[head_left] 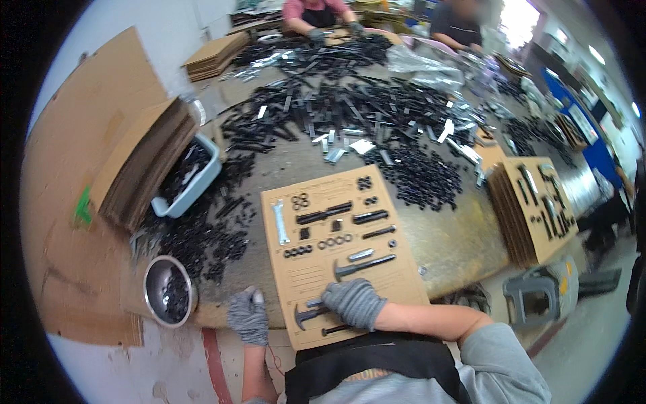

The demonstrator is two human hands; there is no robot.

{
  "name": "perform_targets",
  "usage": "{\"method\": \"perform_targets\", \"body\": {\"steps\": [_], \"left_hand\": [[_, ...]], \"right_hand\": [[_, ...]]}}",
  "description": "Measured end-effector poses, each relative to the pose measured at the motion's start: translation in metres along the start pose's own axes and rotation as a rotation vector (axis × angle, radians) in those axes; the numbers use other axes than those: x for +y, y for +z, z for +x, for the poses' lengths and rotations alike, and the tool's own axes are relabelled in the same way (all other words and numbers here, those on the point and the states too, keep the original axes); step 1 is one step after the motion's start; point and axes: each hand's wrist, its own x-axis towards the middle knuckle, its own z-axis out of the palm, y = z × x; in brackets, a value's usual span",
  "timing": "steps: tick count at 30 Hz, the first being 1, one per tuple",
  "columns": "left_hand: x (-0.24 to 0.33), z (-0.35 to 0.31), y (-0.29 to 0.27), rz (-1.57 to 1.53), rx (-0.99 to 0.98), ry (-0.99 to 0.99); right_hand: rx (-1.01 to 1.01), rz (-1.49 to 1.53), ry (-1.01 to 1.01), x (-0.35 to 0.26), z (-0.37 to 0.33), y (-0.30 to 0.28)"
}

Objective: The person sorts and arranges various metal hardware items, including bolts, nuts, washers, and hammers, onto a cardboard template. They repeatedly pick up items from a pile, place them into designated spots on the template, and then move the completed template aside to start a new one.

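Observation:
A brown cardboard board [303, 273] lies at the table's front edge with metal parts set out on it. My right hand [356, 303], in a grey knit glove, is over its lower part, fingers closed at the end of a short silver piece [314, 303]. Beside that lie a black hammer-shaped part [300, 318] and a black bolt [334, 330], partly hidden by the hand. Higher up are a silver wrench [280, 222], a second hammer-shaped part [363, 266], black rods, rings and nuts. My left hand [249, 316], also gloved, is curled left of the board; its contents are hidden.
A metal bowl [149, 289] of black parts stands at left, near a light-blue bin [202, 182] and stacked cardboard [145, 161]. Loose black parts [336, 108] cover the table's far side. Filled boards [515, 215] stack at right. Two people work across the table.

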Motion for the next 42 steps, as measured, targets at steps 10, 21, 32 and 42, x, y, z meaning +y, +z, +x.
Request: {"method": "perform_targets", "body": {"steps": [10,21,32,42], "left_hand": [[-0.001,0.056,-0.022,-0.498,-0.031,-0.293],[-0.122,0.354,0.0,0.529,-0.429,-0.134],[-0.157,0.377,0.052,0.428,-0.424,-0.177],[-0.031,0.344,0.012,-0.14,-0.219,0.169]], "right_hand": [[0.045,0.116,0.013,-0.004,-0.001,-0.01],[0.623,0.254,0.608,0.09,-0.097,-0.022],[0.78,0.191,0.897,0.119,-0.145,0.0],[0.858,0.224,0.921,0.127,-0.144,0.017]]}}
